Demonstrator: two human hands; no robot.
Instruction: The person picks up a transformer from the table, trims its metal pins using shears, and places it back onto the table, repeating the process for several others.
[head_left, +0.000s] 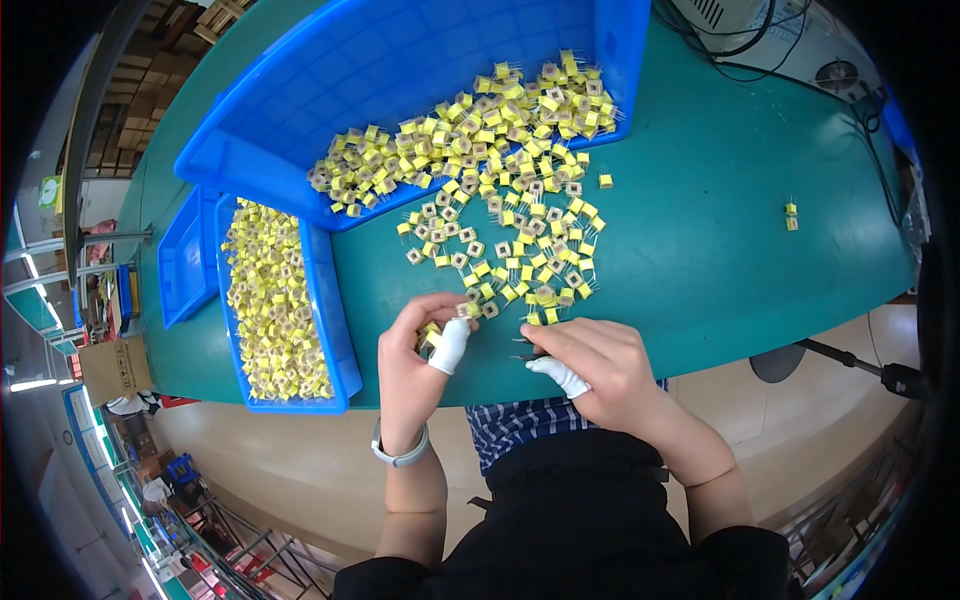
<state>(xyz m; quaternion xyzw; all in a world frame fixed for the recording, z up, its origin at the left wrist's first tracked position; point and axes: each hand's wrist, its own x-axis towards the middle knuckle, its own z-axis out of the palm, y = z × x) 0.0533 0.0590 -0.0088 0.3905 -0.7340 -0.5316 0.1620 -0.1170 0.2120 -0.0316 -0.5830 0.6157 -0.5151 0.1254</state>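
Note:
My left hand (413, 350), its thumb in a white finger cot, is closed on small yellow-wrapped transformers with wire pins. One transformer (466, 311) shows at the fingertips and another (430, 335) against the palm. To its right, my right hand (598, 368) pinches dark tweezers (530, 350), whose two tips point left, apart, with nothing between them; a white cot covers this thumb too. Just beyond both hands spreads a loose pile of the same transformers (540, 245) on the green table (700, 260).
A large blue bin (400, 65) lies tipped at the back, transformers spilling from its mouth. On the left stands a smaller blue tray (345, 362) full of them, beside another blue tray (185, 265). Two transformers (792, 217) lie far right, near cables and a pale machine (835, 60).

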